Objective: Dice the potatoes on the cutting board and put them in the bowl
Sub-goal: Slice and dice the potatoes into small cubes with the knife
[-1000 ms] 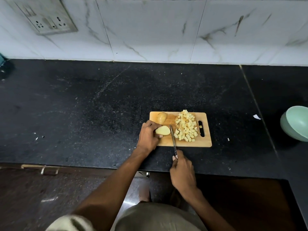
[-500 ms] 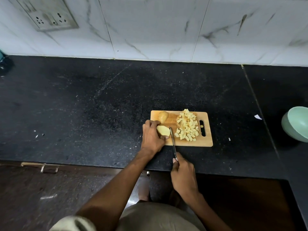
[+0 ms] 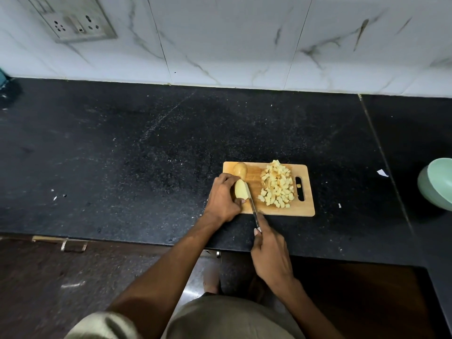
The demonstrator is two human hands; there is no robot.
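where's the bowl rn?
In the head view, the pale green bowl sits on the black counter at the far right edge, well apart from the wooden cutting board.

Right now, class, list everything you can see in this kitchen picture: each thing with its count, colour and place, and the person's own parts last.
cutting board: one, light wood, on the counter near its front edge.
diced potato: one pile, pale yellow, right half of the board.
potato half: one, yellow, held at the board's left side against the blade.
second potato piece: one, tan, board's far left corner.
knife: one, metal blade, beside the held potato half.
bowl: one, pale green, far right on the counter.
counter: one, black speckled stone.
wall socket: one, grey, upper left on the white tiled wall.
left hand: grips the potato half.
right hand: holds the knife.
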